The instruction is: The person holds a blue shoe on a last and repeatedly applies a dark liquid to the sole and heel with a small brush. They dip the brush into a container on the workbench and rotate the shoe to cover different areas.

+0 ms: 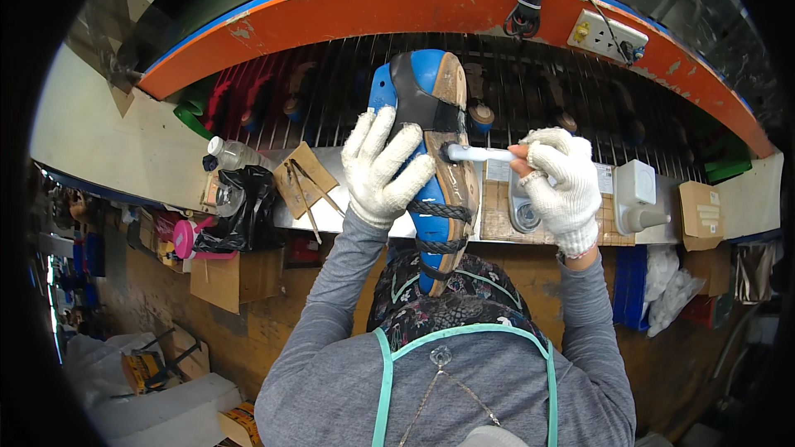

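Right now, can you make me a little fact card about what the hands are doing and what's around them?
Left hand: white-gloved, fingers spread against a blue shoe form
Right hand: white-gloved, holding a white-handled brush
Brush tip: dark, touching the form's brown side
Shoe form: wrapped with black straps
On the left: clear bottle with a white cap, black plastic bag
On the right: brown cardboard box

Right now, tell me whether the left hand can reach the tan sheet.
Likely yes: the tan sheet lies just beside the left hand with nothing visible between, though that hand seems to rest on the blue shoe.
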The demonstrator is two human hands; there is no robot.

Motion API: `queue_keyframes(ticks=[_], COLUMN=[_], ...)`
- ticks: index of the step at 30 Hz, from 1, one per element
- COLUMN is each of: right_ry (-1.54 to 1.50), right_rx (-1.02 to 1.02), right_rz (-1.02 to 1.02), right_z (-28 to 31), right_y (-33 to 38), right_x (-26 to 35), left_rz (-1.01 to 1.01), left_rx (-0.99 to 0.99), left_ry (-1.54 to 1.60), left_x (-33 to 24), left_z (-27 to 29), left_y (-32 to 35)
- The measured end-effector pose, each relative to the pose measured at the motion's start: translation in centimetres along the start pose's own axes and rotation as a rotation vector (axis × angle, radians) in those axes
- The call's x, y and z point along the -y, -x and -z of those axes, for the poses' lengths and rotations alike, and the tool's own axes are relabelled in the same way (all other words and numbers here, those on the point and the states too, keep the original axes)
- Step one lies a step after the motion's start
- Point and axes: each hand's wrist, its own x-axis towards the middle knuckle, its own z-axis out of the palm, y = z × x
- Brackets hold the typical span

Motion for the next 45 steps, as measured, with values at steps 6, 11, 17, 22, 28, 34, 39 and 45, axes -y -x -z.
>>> queue_keyframes(ticks=[6, 11, 17, 22, 28, 34, 39, 45], right_ry=[-0.197, -0.444, -0.431, -0.249, -0.262, -0.463, -0.796, -0.728], right_rx=[0.176, 0.217, 0.035, -0.120, -0.192, -0.183, 0.067, 0.033], right_rz=[-0.075, -0.199, -0.200, -0.157, -0.107, -0.530, -0.800, -0.791], right_z=[0.9, 0.7, 0.5, 0.4, 0.7, -0.8, 1.2, 1.5], right_y=[0.6, 1.6, 3.6, 5.1, 6.4, 6.2, 8.3, 10.3], right_x=[-0.9, -1.1, 0.2, 1.5, 1.6, 1.4, 3.0, 5.0], left_rz=[0.016, 0.037, 0.067, 0.093, 0.097, 0.150, 0.222, 0.305], left_rx=[-0.049, -0.073, -0.146, -0.212, -0.249, -0.277, -0.246, -0.199], left_ry=[-0.015, -0.070, -0.088, -0.109, -0.084, -0.091, -0.123, -0.156], left_x=[0.2, 0.1, -0.1, -0.6, -0.8, -1.9, -2.5, -2.7], left_z=[0.0, -0.1, -0.6, -1.2, -2.2, -3.5, -4.3, -4.9], left_y=[-0.1, -0.4, -1.3, -1.7, -1.9, -1.1, 0.3, 2.0])
